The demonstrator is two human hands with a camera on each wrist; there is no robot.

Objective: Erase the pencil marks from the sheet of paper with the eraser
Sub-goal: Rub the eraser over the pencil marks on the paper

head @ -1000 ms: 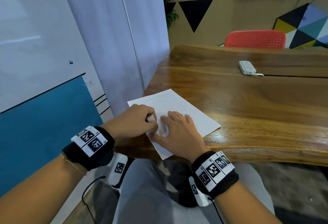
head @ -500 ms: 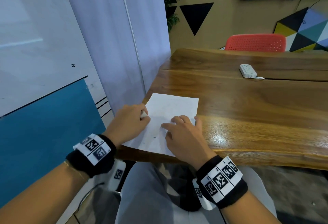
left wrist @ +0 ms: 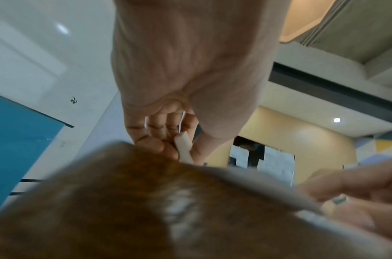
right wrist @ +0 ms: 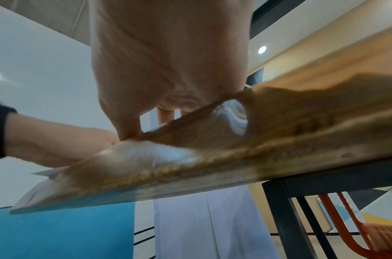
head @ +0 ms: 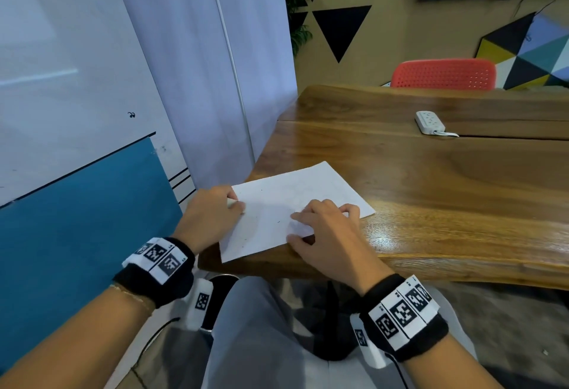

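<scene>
Between the left fingers (left wrist: 166, 129): white eraser (left wrist: 184, 149), pinched with thumb against fingertips, held low at the left edge of the sheet of paper (head: 277, 204). Grip kept short, likely for pressure control while rubbing. Left hand (head: 212, 213) parked at the paper's margin, eraser touching or just beside the edge; cannot tell which.

Under the right fingers (head: 320, 213): the sheet itself, flat on the tabletop (head: 431, 191), near corner overhanging the front edge. Right hand (head: 326, 234) spread and relaxed, grasping nothing, pressing down as an anchor so the sheet won't slide or crumple under strokes.

Between the two hands: a few small dark specks, either leftover pencil or eraser crumbs, too small to tell. Fainter marks possibly further up the sheet. Probably mid-task, next stroke aimed at that patch.

Well beyond the right fingers: white power strip (head: 429, 122), irrelevant.
</scene>
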